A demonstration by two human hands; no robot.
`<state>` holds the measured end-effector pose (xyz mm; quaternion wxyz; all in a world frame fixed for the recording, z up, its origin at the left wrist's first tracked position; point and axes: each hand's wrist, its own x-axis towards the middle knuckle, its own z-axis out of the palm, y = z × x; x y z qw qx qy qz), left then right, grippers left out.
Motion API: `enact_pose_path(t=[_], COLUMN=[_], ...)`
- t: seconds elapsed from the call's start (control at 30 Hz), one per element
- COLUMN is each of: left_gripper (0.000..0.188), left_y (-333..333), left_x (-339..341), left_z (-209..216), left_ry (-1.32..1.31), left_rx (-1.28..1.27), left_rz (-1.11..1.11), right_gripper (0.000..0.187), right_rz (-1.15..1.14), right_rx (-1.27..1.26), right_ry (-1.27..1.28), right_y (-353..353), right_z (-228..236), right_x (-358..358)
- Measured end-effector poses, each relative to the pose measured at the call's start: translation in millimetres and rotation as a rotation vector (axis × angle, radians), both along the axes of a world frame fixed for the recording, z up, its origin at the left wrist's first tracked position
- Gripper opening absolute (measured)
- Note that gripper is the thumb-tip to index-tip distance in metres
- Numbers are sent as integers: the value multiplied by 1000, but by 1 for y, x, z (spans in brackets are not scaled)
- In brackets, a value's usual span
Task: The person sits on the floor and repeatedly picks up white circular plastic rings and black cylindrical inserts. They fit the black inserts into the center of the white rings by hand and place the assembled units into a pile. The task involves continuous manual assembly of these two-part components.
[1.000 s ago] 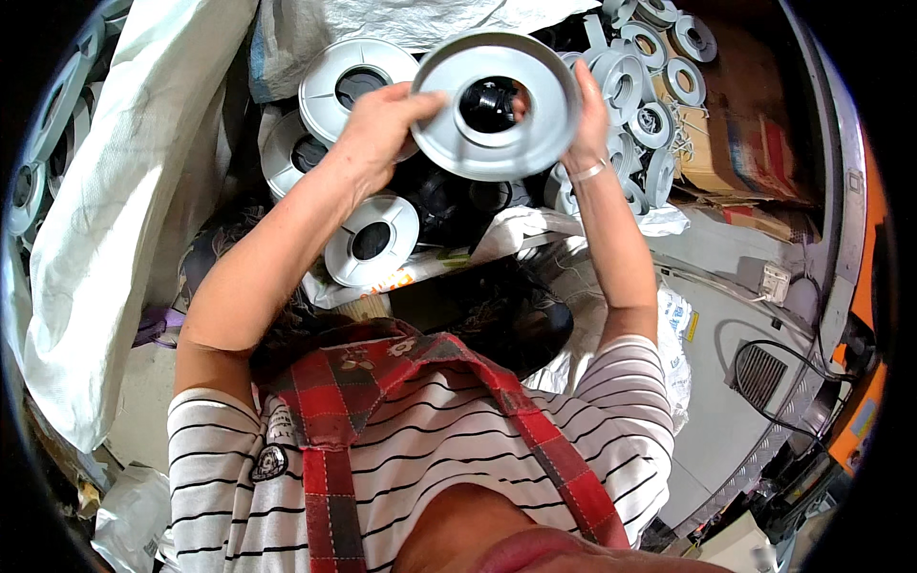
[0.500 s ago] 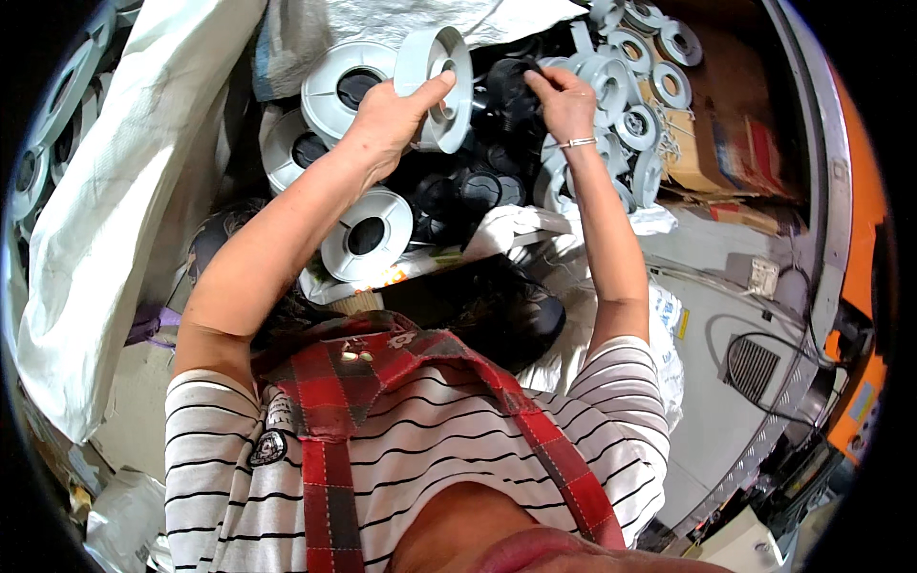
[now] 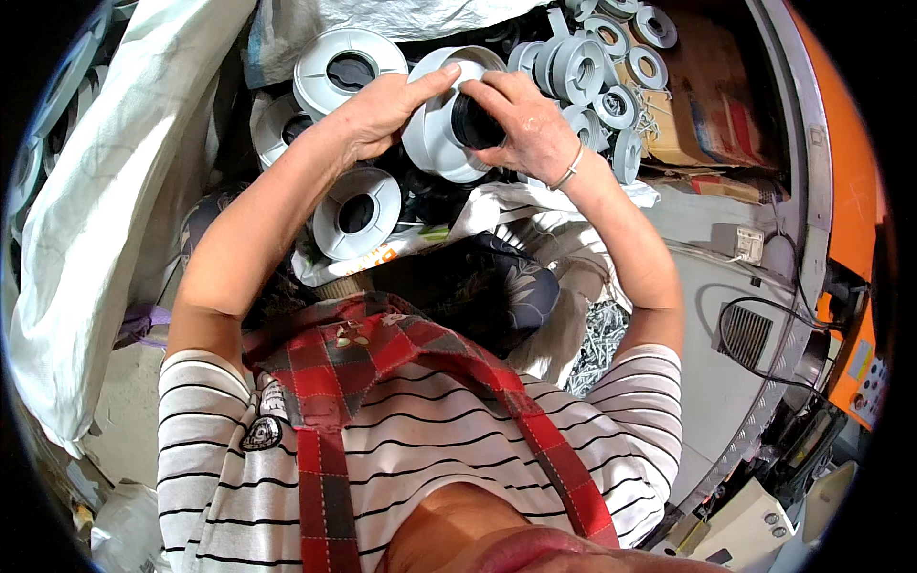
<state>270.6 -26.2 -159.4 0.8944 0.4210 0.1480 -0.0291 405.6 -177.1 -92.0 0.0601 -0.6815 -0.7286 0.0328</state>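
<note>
My left hand (image 3: 382,107) grips the edge of a pale grey plastic flanged ring (image 3: 427,143), thumb over its rim. My right hand (image 3: 537,132) is closed around a black round plastic cap (image 3: 472,124), which sits against the ring's central opening; whether it is seated inside is hidden by my fingers. Beside my left forearm lie similar flanged rings with black centres, one above (image 3: 315,74) and one below (image 3: 384,205). Black caps lie in shadow beneath my hands, mostly covered.
Smaller grey rings (image 3: 579,72) are heaped at the far right next to cardboard (image 3: 707,105). A tall white woven sack (image 3: 100,210) stands at the left. Loose screws (image 3: 599,346) fill a bag by my right elbow. A cable (image 3: 769,304) and an orange machine (image 3: 845,162) are at the right.
My right hand has brought a black cap leftward from the dark pile to the flanged ring. The ring has turned in my left hand, its opening now facing the cap.
</note>
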Motion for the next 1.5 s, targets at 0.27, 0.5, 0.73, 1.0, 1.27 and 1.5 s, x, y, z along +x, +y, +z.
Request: enact_pose_path(t=[0.27,0.5,0.73,1.0,1.27,1.5], left_gripper=[51,49,76,63,53,31], left_y=[2,-7,17,27,3,16], left_x=[-2,-2,-5,2,25,18], left_z=[0,2,-7,-12,-24,-9], left_ry=[55,-85,-252,49,-43,127], left_rx=[-64,-97,1682,1408,239,90], left_rz=[-118,75,603,343,490,424], right_gripper=[75,64,82,59,47,57], right_rz=[308,-348,-658,-1164,-534,-1233], right_rx=[-59,35,-101,124,311,392], right_ry=[-62,392,443,-80,1724,537], right_y=[-3,0,12,-32,5,71], right_z=[6,-28,-56,-153,-34,-231], right_x=[9,4,76,234,78,242])
